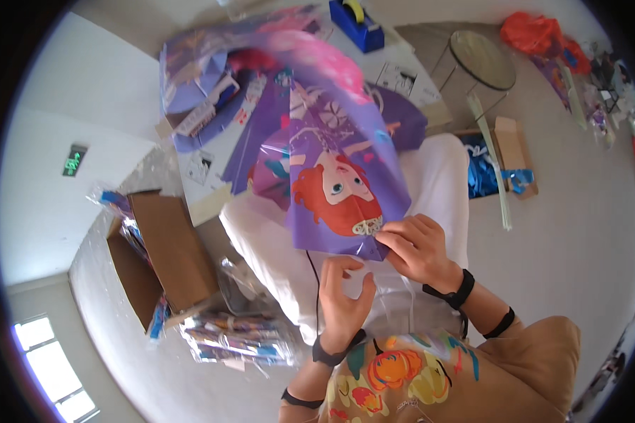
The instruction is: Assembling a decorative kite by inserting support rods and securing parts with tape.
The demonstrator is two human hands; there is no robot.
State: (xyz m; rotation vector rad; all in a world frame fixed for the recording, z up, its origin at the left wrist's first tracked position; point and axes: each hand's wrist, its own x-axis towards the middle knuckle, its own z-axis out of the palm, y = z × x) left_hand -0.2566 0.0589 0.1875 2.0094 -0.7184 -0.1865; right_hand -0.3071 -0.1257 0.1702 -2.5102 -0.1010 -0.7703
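A purple sheet (317,233), thin and pointed like a kite's sail, hangs over my lap and runs up onto the table. Its print shows a red-haired cartoon figure, upside down from where I look. At the sheet's near corner, my right hand (420,250) pinches the edge between thumb and fingers. Just below that edge is my left hand (346,296), its fingers curled but apart from the thumb, with nothing visible in them. The sheet's far pink part is smeared by motion. A white cloth (441,176) covers my lap beneath it.
On the table (222,169) lie more purple sheets and a blue tape dispenser (358,25). A cardboard box (173,247) and plastic-wrapped bundles (240,340) stand at the left. To the right are a round stool (482,60), an open box (508,151) and pale strips (497,176).
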